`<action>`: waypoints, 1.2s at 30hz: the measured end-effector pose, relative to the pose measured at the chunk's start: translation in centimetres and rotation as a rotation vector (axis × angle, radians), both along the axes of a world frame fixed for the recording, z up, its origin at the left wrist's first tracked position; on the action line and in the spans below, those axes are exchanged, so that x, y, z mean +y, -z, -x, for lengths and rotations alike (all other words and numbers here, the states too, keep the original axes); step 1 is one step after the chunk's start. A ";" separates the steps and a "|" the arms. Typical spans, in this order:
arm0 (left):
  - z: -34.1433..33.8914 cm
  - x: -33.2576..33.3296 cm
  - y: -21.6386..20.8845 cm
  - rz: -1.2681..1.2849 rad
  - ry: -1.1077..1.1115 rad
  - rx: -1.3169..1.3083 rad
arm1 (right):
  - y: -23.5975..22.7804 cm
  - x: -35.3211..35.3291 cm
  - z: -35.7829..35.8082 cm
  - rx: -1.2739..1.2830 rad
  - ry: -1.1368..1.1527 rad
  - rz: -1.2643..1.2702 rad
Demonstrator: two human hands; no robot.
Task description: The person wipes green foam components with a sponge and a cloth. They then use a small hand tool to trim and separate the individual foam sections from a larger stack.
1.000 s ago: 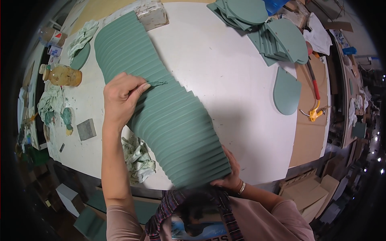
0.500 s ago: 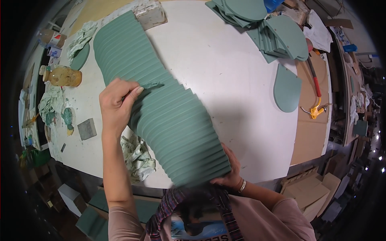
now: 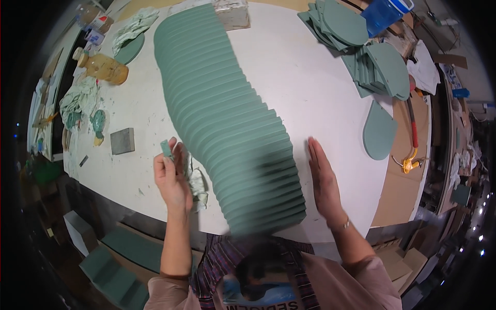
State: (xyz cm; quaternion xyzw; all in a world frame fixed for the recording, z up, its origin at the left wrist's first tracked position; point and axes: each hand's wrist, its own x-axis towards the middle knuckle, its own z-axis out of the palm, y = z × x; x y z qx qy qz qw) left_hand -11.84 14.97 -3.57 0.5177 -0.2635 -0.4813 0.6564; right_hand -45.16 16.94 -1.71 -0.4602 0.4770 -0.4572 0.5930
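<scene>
A long row of thin green panels (image 3: 222,98), each rounded at one end, stands pressed together on the white table (image 3: 294,67). To the left of the row, my left hand (image 3: 175,181) pinches a small green scrap (image 3: 166,149) between thumb and fingers. My right hand (image 3: 324,181) is held flat along the row's right side, slightly apart from it, with straight fingers and nothing in it. A crumpled cloth (image 3: 197,187) lies between my left hand and the row. Nearby on the left sits a grey block (image 3: 122,141).
Loose green panels (image 3: 382,67) are piled at the far right, with a single panel (image 3: 380,132) before them. Beside it lies a red-handled tool with a yellow end (image 3: 411,164). A bottle of amber liquid (image 3: 106,70) lies far left, near stained rags (image 3: 80,101).
My left hand has come away from the middle of the row, now with the scrap in it. My right hand has left the row's near end and moved right and forward. The view has shifted.
</scene>
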 end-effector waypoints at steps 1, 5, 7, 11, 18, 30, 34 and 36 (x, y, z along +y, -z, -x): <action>0.6 0.1 0.5 -0.007 0.006 0.049 | 0.0 -1.7 -0.2 0.010 -0.009 0.007; 1.9 0.3 0.9 0.012 -0.029 0.254 | -1.0 -7.0 -3.2 -0.079 -0.155 -0.011; 2.3 0.5 0.6 -0.001 -0.069 0.349 | -2.2 -8.0 -4.3 -0.079 -0.219 -0.052; 3.2 0.7 0.7 -0.007 -0.102 0.407 | -3.1 -8.4 -5.3 -0.073 -0.228 -0.189; 4.7 0.3 1.7 0.102 -0.043 0.446 | -3.4 -8.3 -6.2 0.094 -0.209 -0.193; 2.6 -1.9 1.6 0.035 -0.173 0.383 | -3.2 -12.9 -6.7 0.045 -0.243 -0.188; 2.3 -2.9 1.6 0.047 -0.206 0.381 | -3.2 -13.5 -7.2 0.086 -0.243 -0.288; 2.5 -3.2 2.3 0.079 -0.201 0.446 | -3.3 -13.4 -7.5 0.083 -0.264 -0.289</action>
